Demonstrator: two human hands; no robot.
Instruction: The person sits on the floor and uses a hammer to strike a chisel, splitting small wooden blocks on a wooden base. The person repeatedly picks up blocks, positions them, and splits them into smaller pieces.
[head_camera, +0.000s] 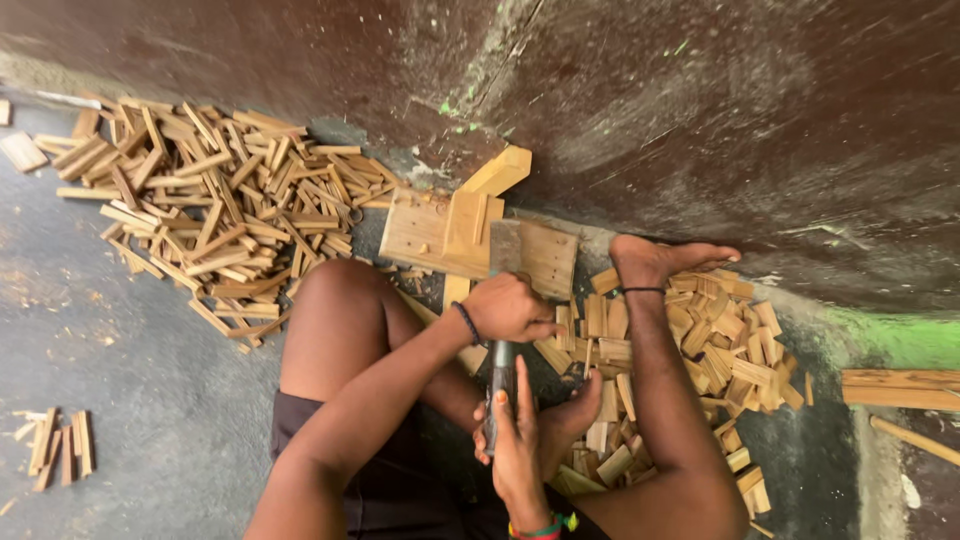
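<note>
Seated on the floor against a dark wall, knees up. My left hand (508, 308) is closed in a fist around a small wood piece, holding it at the chopping board (430, 232), which sits at 12 o'clock from my lap. My right hand (520, 432) is wrapped shut on the handle of the cleaver (505, 255); its blade stands up past my left fist toward the board. Risk as I judge it: blade and left knuckles are touching-close, so a slip or a glancing cut could catch the fingers; my right foot (660, 260), at 2 o'clock, rests just beside the board and could be nicked too. Count: one cleaver, one board, one large pile of cut strips (210, 205) at 10 o'clock, one pile of short blocks (720, 345) at 3 o'clock, one small cluster (60, 445) at 8 o'clock. Individual pieces too many to count.
</note>
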